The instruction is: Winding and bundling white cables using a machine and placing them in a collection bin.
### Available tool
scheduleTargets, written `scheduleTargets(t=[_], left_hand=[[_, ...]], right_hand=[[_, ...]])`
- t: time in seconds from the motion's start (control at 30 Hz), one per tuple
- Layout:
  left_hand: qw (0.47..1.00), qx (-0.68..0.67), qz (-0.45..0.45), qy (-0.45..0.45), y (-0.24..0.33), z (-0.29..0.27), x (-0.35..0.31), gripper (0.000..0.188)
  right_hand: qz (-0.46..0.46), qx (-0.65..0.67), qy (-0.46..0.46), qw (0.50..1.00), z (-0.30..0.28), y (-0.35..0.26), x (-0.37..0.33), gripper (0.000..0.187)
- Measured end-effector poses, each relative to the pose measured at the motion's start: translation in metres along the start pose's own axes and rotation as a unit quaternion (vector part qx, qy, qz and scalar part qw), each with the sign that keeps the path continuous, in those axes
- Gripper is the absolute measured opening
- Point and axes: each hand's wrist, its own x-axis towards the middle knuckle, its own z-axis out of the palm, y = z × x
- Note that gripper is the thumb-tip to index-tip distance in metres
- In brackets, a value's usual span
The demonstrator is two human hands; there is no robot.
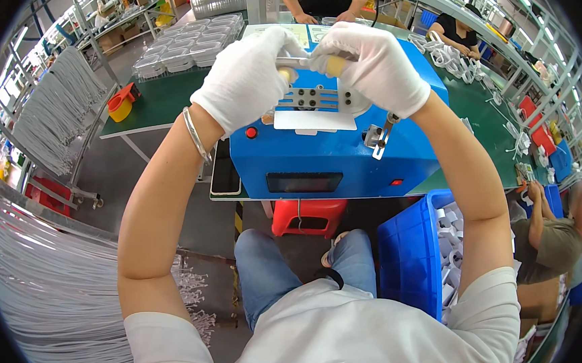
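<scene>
My left hand [249,78] and my right hand [376,67], both in white gloves, meet above a blue machine [343,161]. Fingers of each are closed on a small pale piece [294,62] stretched between them; its exact kind is hard to make out. Yellowish coverings show at the fingertips. Just below the hands is the machine's slotted metal fixture [309,99] with dark screws, and in front of it a white plate [314,120]. A red button [252,133] sits left on the machine, a dark display [304,182] on its front.
Clear plastic trays [190,43] and a yellow-and-red tape dispenser [121,104] lie on the green table at left. A blue bin [407,254] of white parts stands by my right leg, a red stool [309,215] under the table. White cables [49,293] hang at left. Co-workers sit across and at right.
</scene>
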Motion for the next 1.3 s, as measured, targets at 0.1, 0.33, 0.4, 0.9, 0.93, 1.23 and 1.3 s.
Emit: scheduleTargets(t=[0.1, 0.33, 0.4, 0.9, 0.93, 1.23, 1.3], left_hand=[[0.999, 0.014, 0.029, 0.023, -0.002, 0.002, -0.001, 0.024], [1.000, 0.011, 0.009, 0.019, 0.001, 0.001, -0.003, 0.021], [0.999, -0.051, -0.009, 0.005, 0.003, -0.001, -0.004, 0.017], [0.947, 0.065, 0.175, 0.261, -0.005, 0.006, -0.018, 0.015], [0.936, 0.075, 0.065, 0.339, -0.001, 0.011, -0.029, 0.018], [0.910, -0.282, -0.074, 0.296, 0.016, 0.055, -0.074, 0.038], [0.884, -0.327, -0.091, 0.322, 0.026, 0.059, -0.084, 0.045]], right_hand=[[0.027, 0.003, 0.002, 1.000, -0.001, 0.000, 0.003, 0.011], [-0.141, -0.223, 0.033, 0.964, 0.002, -0.012, 0.003, 0.013], [-0.150, -0.250, 0.018, 0.957, 0.002, -0.016, 0.000, 0.014], [0.180, 0.023, -0.090, 0.979, 0.003, 0.007, 0.008, 0.029], [0.193, 0.153, -0.068, 0.967, 0.000, 0.009, 0.002, 0.032], [0.217, 0.175, -0.128, 0.952, -0.010, 0.007, -0.011, 0.037], [0.199, 0.136, -0.121, 0.963, -0.011, 0.005, -0.011, 0.035]])
